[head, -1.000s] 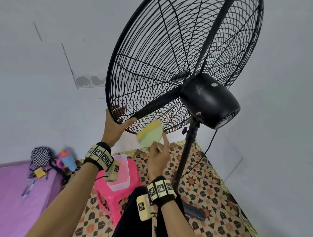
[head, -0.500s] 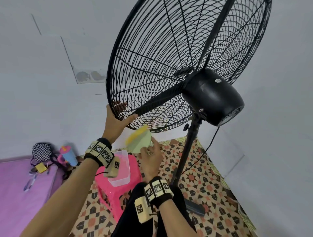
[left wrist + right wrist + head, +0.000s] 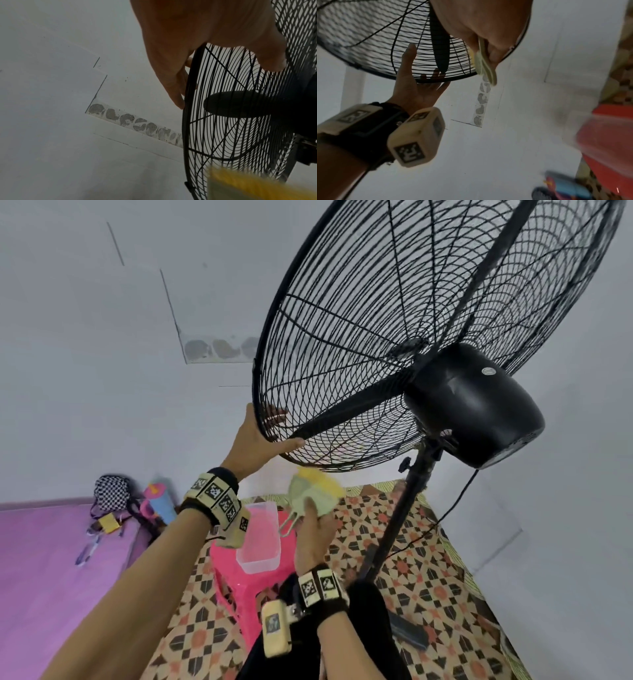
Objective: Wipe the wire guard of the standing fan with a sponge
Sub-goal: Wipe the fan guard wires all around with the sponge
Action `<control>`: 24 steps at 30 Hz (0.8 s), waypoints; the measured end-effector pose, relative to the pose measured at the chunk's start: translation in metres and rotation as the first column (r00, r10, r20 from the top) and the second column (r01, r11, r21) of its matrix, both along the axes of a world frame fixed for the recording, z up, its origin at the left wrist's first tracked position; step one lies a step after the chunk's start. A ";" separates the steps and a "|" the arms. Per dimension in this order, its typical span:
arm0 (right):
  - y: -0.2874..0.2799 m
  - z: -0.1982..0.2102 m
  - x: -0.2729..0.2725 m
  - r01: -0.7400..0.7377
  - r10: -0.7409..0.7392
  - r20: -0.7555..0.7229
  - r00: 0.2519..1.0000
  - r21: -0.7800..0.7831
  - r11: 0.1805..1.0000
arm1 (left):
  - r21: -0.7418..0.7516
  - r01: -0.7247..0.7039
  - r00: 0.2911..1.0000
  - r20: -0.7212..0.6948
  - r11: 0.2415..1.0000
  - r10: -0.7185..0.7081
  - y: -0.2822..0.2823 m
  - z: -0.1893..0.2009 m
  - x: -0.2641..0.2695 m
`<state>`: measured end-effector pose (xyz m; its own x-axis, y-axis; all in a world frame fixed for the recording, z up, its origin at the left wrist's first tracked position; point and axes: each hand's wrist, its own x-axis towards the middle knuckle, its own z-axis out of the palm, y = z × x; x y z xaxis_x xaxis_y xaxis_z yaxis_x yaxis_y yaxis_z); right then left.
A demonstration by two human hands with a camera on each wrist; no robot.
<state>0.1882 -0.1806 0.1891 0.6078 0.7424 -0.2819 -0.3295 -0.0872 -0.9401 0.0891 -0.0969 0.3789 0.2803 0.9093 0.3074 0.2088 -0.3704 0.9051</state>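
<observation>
The left arm reaches up and far, its wrist band and camera block showing. The left hand [image 3: 255,440] clasps the lower left rim of the wire guard [image 3: 342,337]: fingers [image 3: 274,416] lie over the far side of the mesh, the thumb stretches along the near rim. The right arm rises from the near edge, forearm upright, wrist banded. The right hand [image 3: 313,530] sits lower and nearer, just below the guard's bottom rim and apart from it, fingers curled around the sponge [image 3: 317,491], thumb pressed on its near face.
</observation>
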 end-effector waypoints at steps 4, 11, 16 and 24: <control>-0.026 0.069 0.001 -0.166 0.165 0.013 0.986 0.077 0.983 | 0.000 -0.022 1.000 0.008 1.000 0.022 -0.003 -0.004 -0.001; -0.035 0.068 -0.015 0.051 -0.061 0.074 0.995 0.136 0.989 | -0.009 -0.020 1.000 -0.017 1.000 0.020 -0.006 0.005 0.002; -0.036 0.084 -0.006 -0.129 0.123 0.081 0.989 0.068 0.989 | -0.025 -0.034 0.999 -0.010 0.999 0.033 -0.007 -0.001 -0.003; -0.047 0.077 -0.005 0.083 -0.093 0.032 0.995 0.226 0.971 | 0.013 -0.039 0.998 -0.041 0.999 0.039 -0.005 0.006 -0.002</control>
